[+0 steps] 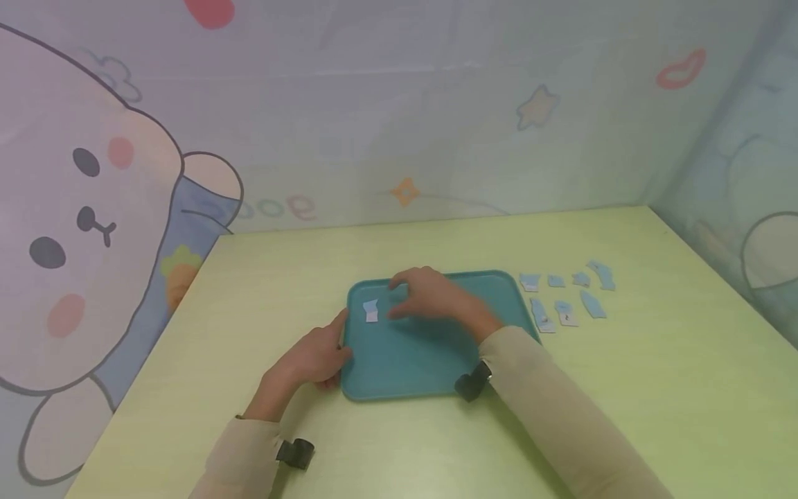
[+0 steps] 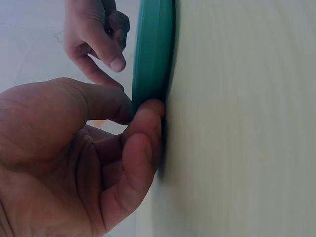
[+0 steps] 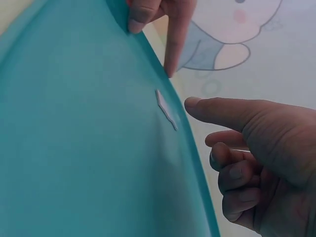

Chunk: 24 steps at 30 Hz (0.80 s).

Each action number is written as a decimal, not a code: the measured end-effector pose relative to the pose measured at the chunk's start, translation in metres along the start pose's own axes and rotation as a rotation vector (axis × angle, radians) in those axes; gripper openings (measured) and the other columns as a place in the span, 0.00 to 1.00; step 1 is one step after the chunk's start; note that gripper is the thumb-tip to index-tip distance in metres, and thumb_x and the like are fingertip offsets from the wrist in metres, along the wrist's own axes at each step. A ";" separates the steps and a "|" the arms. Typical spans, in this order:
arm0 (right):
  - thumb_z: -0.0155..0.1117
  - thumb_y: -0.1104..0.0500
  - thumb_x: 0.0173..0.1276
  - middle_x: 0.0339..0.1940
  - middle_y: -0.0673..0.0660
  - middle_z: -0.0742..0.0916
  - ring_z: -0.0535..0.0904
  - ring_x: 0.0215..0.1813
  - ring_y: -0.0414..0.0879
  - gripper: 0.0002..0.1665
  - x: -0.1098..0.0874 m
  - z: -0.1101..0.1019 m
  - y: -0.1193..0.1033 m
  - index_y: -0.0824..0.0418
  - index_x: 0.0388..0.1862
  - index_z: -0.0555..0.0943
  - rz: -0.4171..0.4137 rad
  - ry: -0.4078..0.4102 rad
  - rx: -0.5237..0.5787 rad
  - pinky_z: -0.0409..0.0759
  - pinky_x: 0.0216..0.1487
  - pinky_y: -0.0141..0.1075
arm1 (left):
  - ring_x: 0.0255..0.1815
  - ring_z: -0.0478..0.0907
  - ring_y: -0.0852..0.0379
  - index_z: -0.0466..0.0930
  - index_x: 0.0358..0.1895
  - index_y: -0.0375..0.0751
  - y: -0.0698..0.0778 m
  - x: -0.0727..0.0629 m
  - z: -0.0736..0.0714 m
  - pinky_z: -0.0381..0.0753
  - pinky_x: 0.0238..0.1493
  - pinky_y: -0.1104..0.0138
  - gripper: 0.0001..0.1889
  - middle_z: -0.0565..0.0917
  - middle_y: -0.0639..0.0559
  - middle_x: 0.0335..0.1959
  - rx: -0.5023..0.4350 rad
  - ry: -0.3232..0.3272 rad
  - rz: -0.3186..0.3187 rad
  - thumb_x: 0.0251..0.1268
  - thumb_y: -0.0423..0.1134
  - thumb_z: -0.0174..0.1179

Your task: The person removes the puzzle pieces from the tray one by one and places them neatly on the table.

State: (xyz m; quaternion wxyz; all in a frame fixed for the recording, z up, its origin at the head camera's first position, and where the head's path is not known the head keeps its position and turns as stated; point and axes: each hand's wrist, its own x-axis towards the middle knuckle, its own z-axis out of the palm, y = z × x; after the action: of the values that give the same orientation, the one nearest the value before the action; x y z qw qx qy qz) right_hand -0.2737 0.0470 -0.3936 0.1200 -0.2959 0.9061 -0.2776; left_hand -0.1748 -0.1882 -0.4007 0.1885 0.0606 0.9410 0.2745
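A teal tray [image 1: 405, 374] lies on the table, with one small flat light-blue-and-white piece [image 1: 370, 311] near its left end. My left hand [image 1: 316, 355] grips the tray's left rim, thumb at the upper side and fingers against the lower side, as the left wrist view shows. Over the tray, just right of the piece, hovers my right hand [image 1: 430, 294] with nothing in it. Its thumb and index finger are spread apart, while the other fingers curl loosely. In the right wrist view the piece [image 3: 166, 109] lies near the rim, apart from those fingertips.
Right of the tray, several similar irregular pieces [image 1: 566, 313] lie in two loose rows on the pale yellow table [image 1: 654, 388]. A printed cloth [image 1: 436, 118] with a cartoon bear stands behind the table and at its sides. Each wrist wears a black device [image 1: 296, 454].
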 end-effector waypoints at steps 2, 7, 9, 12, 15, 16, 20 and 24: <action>0.76 0.45 0.68 0.61 0.57 0.88 0.84 0.57 0.49 0.36 0.004 0.004 0.000 0.60 0.70 0.81 0.011 -0.016 0.004 0.80 0.67 0.47 | 0.15 0.78 0.57 0.40 0.86 0.32 0.000 0.000 0.000 0.80 0.23 0.65 0.40 0.81 0.46 0.18 0.000 -0.001 -0.001 0.77 0.32 0.48; 0.75 0.45 0.69 0.71 0.59 0.83 0.79 0.71 0.53 0.36 0.012 0.013 -0.002 0.61 0.70 0.80 0.037 -0.044 -0.008 0.77 0.71 0.48 | 0.15 0.78 0.57 0.40 0.86 0.31 0.002 -0.001 0.000 0.80 0.23 0.65 0.40 0.82 0.47 0.18 -0.003 -0.004 0.001 0.77 0.32 0.48; 0.75 0.45 0.69 0.71 0.59 0.83 0.78 0.72 0.54 0.36 0.015 0.016 -0.004 0.61 0.70 0.80 0.039 -0.052 -0.032 0.77 0.72 0.48 | 0.15 0.78 0.57 0.40 0.86 0.30 0.003 -0.001 0.000 0.80 0.23 0.65 0.40 0.82 0.47 0.18 -0.003 -0.004 0.009 0.77 0.32 0.48; 0.75 0.44 0.68 0.69 0.60 0.84 0.79 0.70 0.54 0.36 0.019 0.020 -0.007 0.62 0.69 0.81 0.027 -0.057 -0.069 0.77 0.71 0.48 | 0.15 0.78 0.58 0.40 0.86 0.31 0.003 -0.002 -0.001 0.80 0.22 0.65 0.40 0.81 0.48 0.18 -0.002 -0.001 0.015 0.77 0.32 0.48; 0.76 0.44 0.68 0.67 0.60 0.85 0.81 0.68 0.55 0.36 0.021 0.022 -0.009 0.63 0.67 0.82 0.015 -0.058 -0.085 0.78 0.70 0.48 | 0.14 0.78 0.58 0.41 0.86 0.31 0.003 -0.002 -0.001 0.80 0.22 0.65 0.40 0.81 0.48 0.18 0.002 0.003 0.018 0.77 0.32 0.48; 0.76 0.44 0.68 0.67 0.61 0.85 0.81 0.68 0.55 0.35 0.022 0.022 -0.010 0.63 0.67 0.82 0.013 -0.057 -0.084 0.78 0.70 0.48 | 0.14 0.78 0.58 0.41 0.86 0.31 0.004 -0.003 -0.001 0.80 0.22 0.65 0.40 0.82 0.48 0.18 0.003 0.003 0.018 0.77 0.32 0.48; 0.75 0.45 0.69 0.67 0.60 0.85 0.80 0.69 0.55 0.35 0.023 0.023 -0.012 0.63 0.67 0.82 0.010 -0.062 -0.091 0.78 0.70 0.49 | 0.15 0.78 0.57 0.41 0.86 0.30 0.004 -0.003 -0.001 0.80 0.22 0.65 0.40 0.82 0.47 0.18 0.006 0.002 0.017 0.76 0.32 0.48; 0.73 0.45 0.71 0.66 0.60 0.86 0.81 0.67 0.54 0.32 0.022 0.024 -0.014 0.62 0.67 0.82 0.003 -0.068 -0.113 0.78 0.69 0.48 | 0.15 0.78 0.57 0.42 0.86 0.30 0.003 -0.005 -0.001 0.80 0.23 0.65 0.40 0.82 0.47 0.18 0.009 0.006 0.024 0.76 0.32 0.48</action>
State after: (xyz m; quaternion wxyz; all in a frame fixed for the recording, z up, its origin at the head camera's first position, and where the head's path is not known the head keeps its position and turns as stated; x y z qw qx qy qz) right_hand -0.2757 0.0137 -0.4057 0.1341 -0.3103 0.9161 -0.2157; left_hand -0.1707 -0.1869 -0.3968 0.1820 0.0717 0.9420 0.2729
